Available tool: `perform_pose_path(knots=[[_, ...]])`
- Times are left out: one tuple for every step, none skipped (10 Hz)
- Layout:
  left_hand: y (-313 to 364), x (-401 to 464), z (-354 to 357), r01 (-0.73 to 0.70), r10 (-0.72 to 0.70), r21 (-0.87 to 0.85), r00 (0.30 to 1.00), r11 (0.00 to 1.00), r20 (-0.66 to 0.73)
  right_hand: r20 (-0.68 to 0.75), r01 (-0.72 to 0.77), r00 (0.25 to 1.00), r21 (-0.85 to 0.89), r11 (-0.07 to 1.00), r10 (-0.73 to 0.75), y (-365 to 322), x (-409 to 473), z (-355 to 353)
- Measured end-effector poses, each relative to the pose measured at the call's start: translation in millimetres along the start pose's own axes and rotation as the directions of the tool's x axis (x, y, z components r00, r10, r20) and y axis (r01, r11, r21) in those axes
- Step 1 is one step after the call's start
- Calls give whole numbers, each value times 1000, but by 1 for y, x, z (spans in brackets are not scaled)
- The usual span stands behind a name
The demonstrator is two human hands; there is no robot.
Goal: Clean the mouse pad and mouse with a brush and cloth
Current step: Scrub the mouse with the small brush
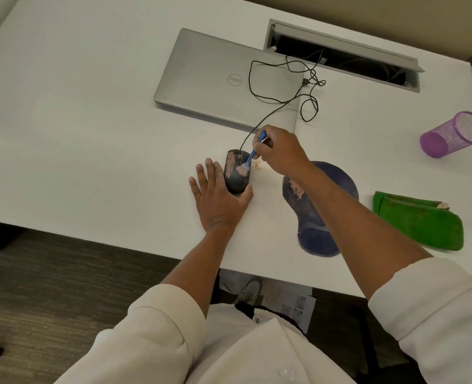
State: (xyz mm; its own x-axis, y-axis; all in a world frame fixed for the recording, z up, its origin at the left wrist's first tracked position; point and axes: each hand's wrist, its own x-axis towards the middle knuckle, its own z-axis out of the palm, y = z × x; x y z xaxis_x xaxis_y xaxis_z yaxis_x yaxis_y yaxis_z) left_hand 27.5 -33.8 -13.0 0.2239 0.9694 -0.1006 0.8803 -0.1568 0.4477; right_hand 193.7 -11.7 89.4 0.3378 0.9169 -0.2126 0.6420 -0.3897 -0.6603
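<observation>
Mouse [236, 173] lies lengthwise away from the person, cord end far.

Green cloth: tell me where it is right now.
In the head view the green cloth lies untouched on the white desk at the right, just right of the dark blue mouse pad and below the toppled purple mesh cup.

Office: desk [90, 120] w/ laptop [215, 79], cable hatch [340, 51]

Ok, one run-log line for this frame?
phase: brushing mouse | right hand: grips brush, bristles on mouse | left hand: steadies mouse | mouse pad: smeared | cloth: untouched
</observation>
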Motion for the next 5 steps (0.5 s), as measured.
perform_pose_path(knots=[[0,0,0,0,0,-5,1000,1000,-5,-190,-31,981,42,999,39,11,-7,1],[0,0,0,-4,4,-6,1000,1000,-3,-106,-49,992,230,972,75,15,-13,2],[1,-1,-1,-6,6,-7,1000,1000,-3,85,-27,996,177,984,12,19,-28,13],[0,-1,-1,-3,3,-3,1000,1000,-7,-71,21,997,58,998,-17,19,-27,16],[0,-1,-1,-3,3,-1,1000,1000,0,-230,42,973,50,998,-29,18,-21,8]])
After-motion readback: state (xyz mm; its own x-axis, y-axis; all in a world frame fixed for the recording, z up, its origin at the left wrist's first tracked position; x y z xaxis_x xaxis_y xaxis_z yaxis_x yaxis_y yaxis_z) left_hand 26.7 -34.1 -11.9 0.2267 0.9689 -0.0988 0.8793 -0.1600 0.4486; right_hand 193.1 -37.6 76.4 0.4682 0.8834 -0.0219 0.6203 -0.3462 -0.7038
